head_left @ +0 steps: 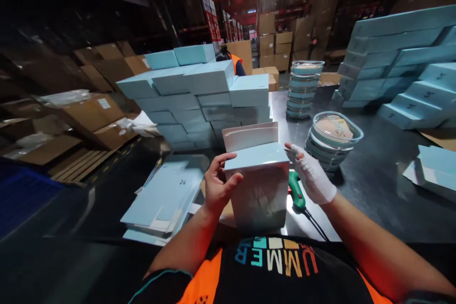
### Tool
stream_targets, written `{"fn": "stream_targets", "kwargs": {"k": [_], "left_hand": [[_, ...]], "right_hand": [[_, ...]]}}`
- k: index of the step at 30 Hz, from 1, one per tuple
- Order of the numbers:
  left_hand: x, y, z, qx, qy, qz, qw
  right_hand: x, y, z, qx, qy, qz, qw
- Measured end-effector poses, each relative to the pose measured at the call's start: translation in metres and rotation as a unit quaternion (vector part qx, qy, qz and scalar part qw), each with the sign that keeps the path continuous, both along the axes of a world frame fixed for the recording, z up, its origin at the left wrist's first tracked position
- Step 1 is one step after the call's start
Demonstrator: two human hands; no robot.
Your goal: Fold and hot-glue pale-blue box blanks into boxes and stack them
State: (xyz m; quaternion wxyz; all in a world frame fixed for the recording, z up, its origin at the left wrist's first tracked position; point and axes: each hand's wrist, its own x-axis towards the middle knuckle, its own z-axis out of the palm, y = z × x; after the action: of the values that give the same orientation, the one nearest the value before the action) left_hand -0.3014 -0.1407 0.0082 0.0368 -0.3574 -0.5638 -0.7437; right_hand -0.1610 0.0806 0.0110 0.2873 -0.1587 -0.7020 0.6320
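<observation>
A light blue carton [258, 194] stands upright before me, its pale inner flap [251, 137] raised at the far side. My left hand [221, 181] grips its upper left edge, fingers on the top and thumb on the near face. At the upper right corner is my right hand [313, 178], in a white glove with bare fingertips. Its fingers stretch out along the carton's side; whether they press on it I cannot tell. Beneath that hand lies a green corded hand tool [297, 190]. Flat blue cartons [160, 194] are piled to the left.
Stacked blue boxes [210, 99] form a wall behind the carton, with more boxes [392, 57] at the right. Clear oval lidded containers [331, 142] stand stacked on the dark table [366, 190], another stack [302, 90] behind them. Beyond the boxes is a person in an orange vest [235, 63].
</observation>
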Motion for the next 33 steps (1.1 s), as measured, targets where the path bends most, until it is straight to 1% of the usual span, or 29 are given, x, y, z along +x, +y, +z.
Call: {"fn": "stream_targets", "kwargs": {"k": [2,3,5,7,10,12,14,16,18,19,21,23,25,26,27,28,29,30,31,32,33], "left_hand": [[0.001,0.004,-0.004,-0.008,0.047,0.004,0.999],[0.001,0.005,-0.008,-0.013,0.065,0.005,0.998],[-0.004,0.006,-0.016,-0.020,0.088,0.003,0.996],[-0.013,0.008,-0.024,-0.010,0.103,-0.001,0.995],[-0.027,0.012,-0.031,0.066,0.118,-0.016,0.991],[-0.035,0.011,-0.032,0.099,0.146,-0.035,0.984],[-0.041,0.006,-0.028,0.081,0.195,-0.058,0.976],[-0.047,-0.002,-0.020,0.056,0.246,-0.074,0.965],[-0.053,-0.013,-0.007,0.035,0.286,-0.090,0.953],[-0.054,-0.018,0.001,0.014,0.307,-0.099,0.947],[-0.052,-0.026,0.020,-0.074,0.357,-0.115,0.924],[-0.041,-0.031,0.041,-0.199,0.408,-0.120,0.883],[-0.028,-0.033,0.060,-0.307,0.438,-0.111,0.838],[-0.023,-0.035,0.069,-0.339,0.442,-0.106,0.824],[-0.021,-0.036,0.076,-0.355,0.439,-0.106,0.819],[-0.022,-0.038,0.081,-0.350,0.427,-0.103,0.827],[-0.026,-0.040,0.084,-0.318,0.404,-0.088,0.853],[-0.033,-0.042,0.085,-0.254,0.369,-0.058,0.892],[-0.041,-0.044,0.084,-0.161,0.317,-0.019,0.935],[-0.050,-0.045,0.080,-0.053,0.247,0.020,0.967],[-0.057,-0.044,0.073,0.039,0.161,0.041,0.985]], "right_hand": [[-0.007,-0.018,0.018,-0.002,0.019,0.033,0.999],[-0.010,-0.024,0.024,0.006,0.023,0.038,0.999],[-0.014,-0.027,0.026,0.029,0.032,0.038,0.998],[-0.015,-0.021,0.017,0.056,0.055,0.058,0.995],[-0.014,-0.009,-0.006,0.156,0.114,0.094,0.977],[-0.011,-0.006,-0.016,0.212,0.144,0.113,0.960],[-0.006,-0.008,-0.018,0.237,0.162,0.140,0.948],[-0.001,-0.011,-0.013,0.270,0.175,0.159,0.933],[0.001,-0.014,-0.007,0.316,0.193,0.153,0.916],[0.000,-0.016,-0.004,0.341,0.200,0.144,0.907],[-0.004,-0.023,0.000,0.398,0.217,0.117,0.883],[-0.008,-0.033,0.004,0.468,0.240,0.104,0.844],[-0.010,-0.040,0.010,0.527,0.243,0.132,0.804],[-0.009,-0.038,0.015,0.542,0.231,0.160,0.792],[-0.006,-0.032,0.020,0.549,0.210,0.184,0.788],[-0.002,-0.020,0.025,0.552,0.184,0.191,0.791],[0.003,-0.001,0.030,0.560,0.156,0.170,0.796],[0.009,0.022,0.034,0.571,0.119,0.122,0.803],[0.016,0.050,0.037,0.592,0.080,0.043,0.801],[0.023,0.079,0.038,0.610,0.010,-0.056,0.790],[0.030,0.108,0.037,0.605,-0.075,-0.158,0.777]]}}
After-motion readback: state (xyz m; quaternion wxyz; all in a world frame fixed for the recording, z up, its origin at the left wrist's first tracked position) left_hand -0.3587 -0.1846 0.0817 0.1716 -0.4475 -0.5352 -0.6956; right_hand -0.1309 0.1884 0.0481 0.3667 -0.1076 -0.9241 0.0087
